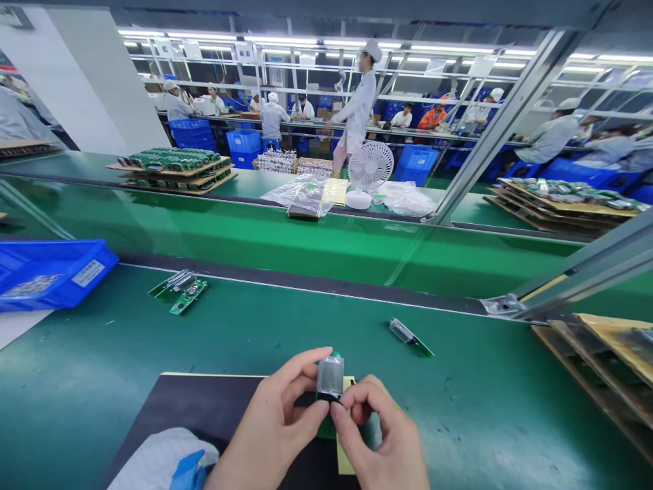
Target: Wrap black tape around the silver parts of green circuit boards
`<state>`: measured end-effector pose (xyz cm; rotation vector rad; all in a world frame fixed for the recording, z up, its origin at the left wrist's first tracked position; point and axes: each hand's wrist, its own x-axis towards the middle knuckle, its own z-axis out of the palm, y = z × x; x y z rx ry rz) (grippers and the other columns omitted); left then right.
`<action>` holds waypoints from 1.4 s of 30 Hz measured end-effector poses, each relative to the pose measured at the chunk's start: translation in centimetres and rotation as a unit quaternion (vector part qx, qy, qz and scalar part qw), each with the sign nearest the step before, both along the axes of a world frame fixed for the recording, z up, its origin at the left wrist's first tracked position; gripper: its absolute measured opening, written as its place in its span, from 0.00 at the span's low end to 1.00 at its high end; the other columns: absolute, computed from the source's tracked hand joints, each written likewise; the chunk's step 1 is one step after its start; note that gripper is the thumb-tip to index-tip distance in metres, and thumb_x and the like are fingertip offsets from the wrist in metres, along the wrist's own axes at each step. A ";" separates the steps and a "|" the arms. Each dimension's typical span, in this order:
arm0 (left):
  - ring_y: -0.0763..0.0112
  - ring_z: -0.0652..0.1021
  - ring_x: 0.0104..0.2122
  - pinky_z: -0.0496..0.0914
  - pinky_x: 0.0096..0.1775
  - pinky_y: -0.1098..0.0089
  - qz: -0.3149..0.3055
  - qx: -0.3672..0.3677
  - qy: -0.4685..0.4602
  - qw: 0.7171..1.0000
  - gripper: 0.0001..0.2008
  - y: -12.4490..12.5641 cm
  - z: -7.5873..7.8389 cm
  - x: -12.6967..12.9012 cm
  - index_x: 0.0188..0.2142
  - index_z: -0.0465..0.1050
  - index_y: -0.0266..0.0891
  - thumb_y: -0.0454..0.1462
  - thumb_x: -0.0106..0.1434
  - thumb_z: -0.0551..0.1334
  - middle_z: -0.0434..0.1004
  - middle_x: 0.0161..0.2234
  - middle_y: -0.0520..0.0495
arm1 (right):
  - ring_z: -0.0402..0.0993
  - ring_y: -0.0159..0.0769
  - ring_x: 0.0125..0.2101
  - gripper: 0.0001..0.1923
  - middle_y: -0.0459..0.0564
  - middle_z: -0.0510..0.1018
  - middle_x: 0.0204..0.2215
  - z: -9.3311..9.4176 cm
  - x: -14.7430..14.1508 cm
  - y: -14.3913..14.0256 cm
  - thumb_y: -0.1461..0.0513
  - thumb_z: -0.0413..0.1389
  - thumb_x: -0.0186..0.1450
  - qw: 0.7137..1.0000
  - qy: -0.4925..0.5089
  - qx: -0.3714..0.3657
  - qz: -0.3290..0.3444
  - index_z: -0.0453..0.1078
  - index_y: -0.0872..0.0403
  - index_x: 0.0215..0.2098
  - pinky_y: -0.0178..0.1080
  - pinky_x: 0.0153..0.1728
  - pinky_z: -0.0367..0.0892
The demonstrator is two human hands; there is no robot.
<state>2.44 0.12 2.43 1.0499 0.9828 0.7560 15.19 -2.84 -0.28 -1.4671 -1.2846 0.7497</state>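
Head view: the left hand (278, 412) holds the display module (331, 376) between thumb and forefinger, the right hand (380, 429) pinching its lower corner; uneven pressure could crack it. Beyond the grip, rightward, a careless reach might knock the loose board (408, 335).

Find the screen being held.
The screen is at lower centre in the head view, between the left hand and right hand, near the dark mat.

The counter (286, 320) is green, the mat (204, 401) black, edged pale yellow. The display module (331, 376) is grey in the middle, black below and green at the top. The bin (76, 294) is blue with a white label (88, 273), the fan (371, 167) white, the sleeve (163, 459) white with a blue patch (188, 469).
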 end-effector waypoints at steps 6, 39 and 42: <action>0.66 0.74 0.43 0.69 0.41 0.71 0.023 0.011 -0.011 1.000 0.18 0.1 -0.4 0.1 0.46 0.66 0.46 0.32 0.54 0.60 0.75 0.39 0.49 | 0.56 0.31 0.21 0.09 0.40 0.58 0.18 0.1 -0.1 0.0 0.62 0.51 0.56 1.000 -0.005 -0.004 -0.005 0.61 0.51 0.19 0.35 0.25 0.53; 0.77 0.71 0.25 0.68 0.25 0.81 0.123 0.051 -0.005 0.991 0.14 -0.5 -0.8 0.4 0.41 0.72 0.47 0.33 0.54 0.62 0.68 0.29 0.54 | 0.61 0.28 0.21 0.10 0.41 0.68 0.19 0.9 -1.8 0.3 0.57 0.60 0.53 0.938 0.332 -0.101 -0.018 0.66 0.53 0.26 0.29 0.20 0.56; 0.77 0.70 0.25 0.68 0.25 0.80 0.114 0.048 0.003 0.992 0.14 -0.5 -0.8 0.3 0.41 0.72 0.47 0.33 0.54 0.62 0.68 0.28 0.54 | 0.60 0.28 0.21 0.10 0.41 0.68 0.19 0.6 -1.9 0.3 0.58 0.61 0.52 0.931 0.351 -0.099 -0.028 0.66 0.54 0.25 0.30 0.20 0.56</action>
